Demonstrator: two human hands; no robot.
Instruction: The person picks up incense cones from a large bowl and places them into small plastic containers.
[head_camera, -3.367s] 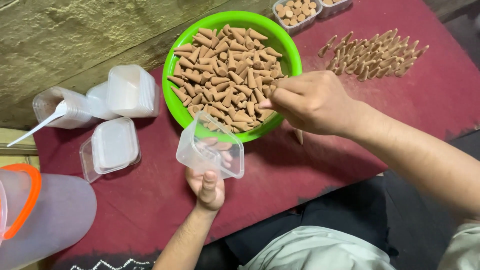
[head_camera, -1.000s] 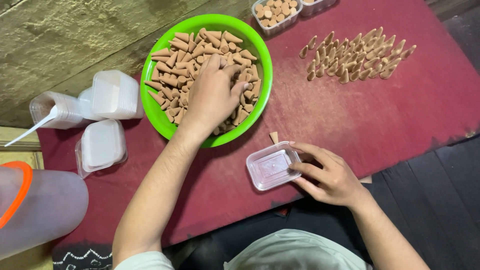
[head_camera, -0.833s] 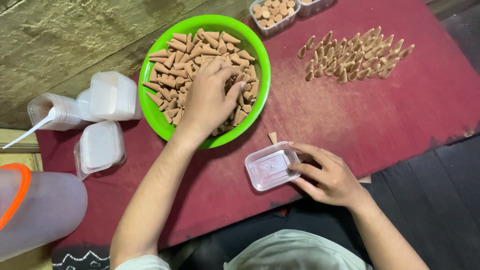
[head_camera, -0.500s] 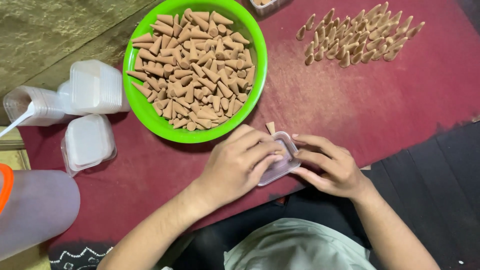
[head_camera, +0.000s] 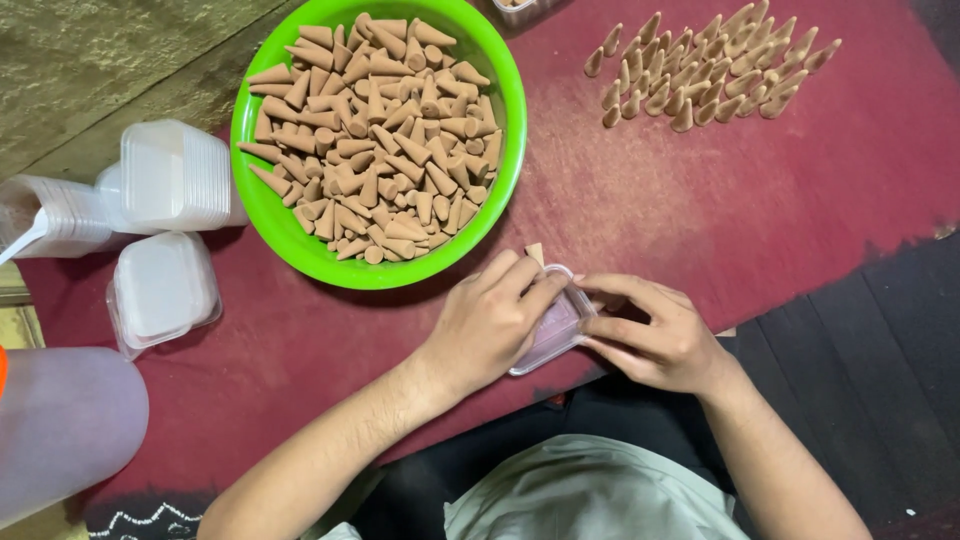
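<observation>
A small clear plastic box (head_camera: 556, 335) lies on the red cloth (head_camera: 700, 220) near its front edge. My left hand (head_camera: 490, 322) lies over the box's left half, fingers curled down onto it; whatever is under the palm is hidden. My right hand (head_camera: 650, 335) grips the box's right side with thumb and fingers. A single brown cone (head_camera: 535, 253) stands just behind the box. Behind my left hand sits a green bowl (head_camera: 260, 205) heaped with brown cones (head_camera: 375, 130).
Several brown cones stand in rows (head_camera: 710, 72) at the back right. Stacks of clear boxes (head_camera: 175, 178) and lids (head_camera: 160, 290) sit at the left, a white spoon (head_camera: 20, 240) beside them. A translucent jug (head_camera: 60, 420) lies at the lower left. The cloth ends just behind my right hand.
My left hand left the green bowl and came down onto the small clear box. My right hand stayed on the box. The view has shifted a little.
</observation>
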